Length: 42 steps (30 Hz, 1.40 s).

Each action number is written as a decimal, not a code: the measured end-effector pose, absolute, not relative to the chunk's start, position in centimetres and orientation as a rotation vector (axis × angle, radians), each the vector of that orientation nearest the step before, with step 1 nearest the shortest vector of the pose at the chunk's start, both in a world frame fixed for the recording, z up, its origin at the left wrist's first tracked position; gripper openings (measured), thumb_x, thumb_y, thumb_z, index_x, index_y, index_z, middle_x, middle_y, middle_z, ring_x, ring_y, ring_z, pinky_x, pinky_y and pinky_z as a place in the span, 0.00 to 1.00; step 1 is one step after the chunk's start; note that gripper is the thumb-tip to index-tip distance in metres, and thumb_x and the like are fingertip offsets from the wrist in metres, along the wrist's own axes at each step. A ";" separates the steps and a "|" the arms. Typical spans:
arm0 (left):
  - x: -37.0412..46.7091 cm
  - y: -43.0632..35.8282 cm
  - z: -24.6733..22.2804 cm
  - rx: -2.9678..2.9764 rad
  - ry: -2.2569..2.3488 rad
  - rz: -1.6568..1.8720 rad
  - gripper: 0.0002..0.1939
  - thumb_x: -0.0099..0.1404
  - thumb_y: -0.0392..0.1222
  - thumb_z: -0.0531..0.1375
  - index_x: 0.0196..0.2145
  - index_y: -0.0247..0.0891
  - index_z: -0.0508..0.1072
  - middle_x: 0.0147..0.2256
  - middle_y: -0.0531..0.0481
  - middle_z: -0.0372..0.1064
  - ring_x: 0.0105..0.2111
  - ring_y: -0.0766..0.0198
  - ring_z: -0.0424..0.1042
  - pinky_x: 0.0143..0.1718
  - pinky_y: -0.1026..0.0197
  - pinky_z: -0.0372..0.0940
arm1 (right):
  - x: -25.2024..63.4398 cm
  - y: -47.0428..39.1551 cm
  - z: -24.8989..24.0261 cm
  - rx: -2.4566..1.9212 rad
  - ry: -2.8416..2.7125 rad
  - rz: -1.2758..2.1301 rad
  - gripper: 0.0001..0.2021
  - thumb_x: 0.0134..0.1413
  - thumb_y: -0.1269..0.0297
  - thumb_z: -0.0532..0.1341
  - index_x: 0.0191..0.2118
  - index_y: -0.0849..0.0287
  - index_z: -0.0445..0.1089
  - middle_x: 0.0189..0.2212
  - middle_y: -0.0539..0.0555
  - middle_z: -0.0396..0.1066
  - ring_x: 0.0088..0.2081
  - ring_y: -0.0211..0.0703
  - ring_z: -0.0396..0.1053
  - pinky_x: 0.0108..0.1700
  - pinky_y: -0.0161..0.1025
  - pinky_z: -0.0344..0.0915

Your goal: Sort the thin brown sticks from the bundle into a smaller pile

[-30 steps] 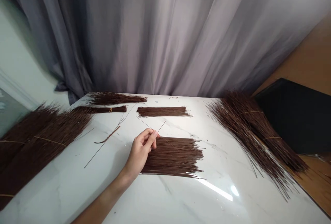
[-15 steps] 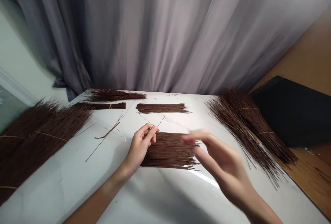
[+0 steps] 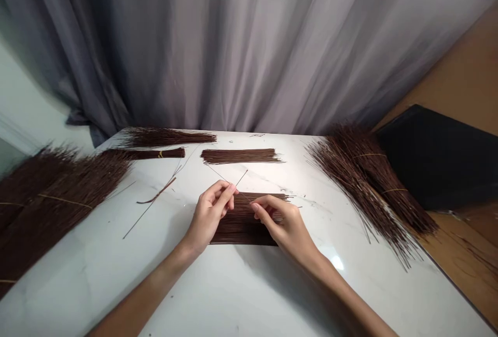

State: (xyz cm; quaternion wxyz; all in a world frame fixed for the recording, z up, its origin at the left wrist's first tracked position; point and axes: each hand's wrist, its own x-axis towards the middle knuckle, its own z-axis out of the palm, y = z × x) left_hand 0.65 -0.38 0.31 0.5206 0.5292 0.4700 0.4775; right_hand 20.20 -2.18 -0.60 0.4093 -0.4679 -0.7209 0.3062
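Observation:
My left hand (image 3: pixel 210 215) is closed in a pinch, and a thin brown twig (image 3: pixel 241 177) sticks up from its fingertips. A second thin twig (image 3: pixel 216 172) slants down from the upper left behind these fingers and seems to run on to my right hand. The thumb and forefinger of my right hand (image 3: pixel 286 220) are pinched together on what looks like its lower end. Below both hands lies a flat pile of trimmed brown twigs (image 3: pixel 237 228), partly hidden by them.
A smaller twig pile (image 3: pixel 239 156) lies farther back on the white marbled table (image 3: pixel 218 295). Tied twig bundles flank it, on the left (image 3: pixel 66 207) and right (image 3: pixel 373 171). Loose twigs (image 3: pixel 155 197) lie left of my hands. A grey curtain (image 3: pixel 233 46) hangs behind.
My right hand has moved left and inward, from spread fingers over the pile's right end to a pinch near my left hand. My left hand keeps its pinch.

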 end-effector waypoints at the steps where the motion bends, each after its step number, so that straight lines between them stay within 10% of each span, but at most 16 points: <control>1: 0.7 -0.4 0.3 1.269 1.125 1.145 0.15 0.72 0.54 0.59 0.36 0.39 0.73 0.26 0.57 0.60 0.23 0.71 0.54 0.22 0.69 0.49 | 20.1 -2.2 -0.5 -1.176 -1.806 0.796 0.12 0.69 0.58 0.58 0.38 0.56 0.74 0.30 0.51 0.76 0.30 0.40 0.71 0.33 0.36 0.66; 38: 0.6 -1.3 1.4 1.350 0.922 0.887 0.14 0.73 0.51 0.58 0.34 0.39 0.72 0.24 0.58 0.60 0.22 0.70 0.51 0.23 0.66 0.47 | 21.6 0.9 0.7 -1.141 -1.573 1.413 0.17 0.63 0.48 0.62 0.35 0.59 0.73 0.31 0.51 0.71 0.29 0.36 0.61 0.29 0.34 0.55; 42: 0.7 -1.7 1.6 1.691 0.960 0.638 0.15 0.74 0.49 0.56 0.31 0.40 0.70 0.26 0.55 0.63 0.28 0.65 0.61 0.30 0.64 0.54 | 22.7 1.4 3.1 -0.969 -1.990 1.048 0.15 0.66 0.52 0.61 0.36 0.58 0.74 0.32 0.53 0.71 0.34 0.41 0.64 0.36 0.37 0.60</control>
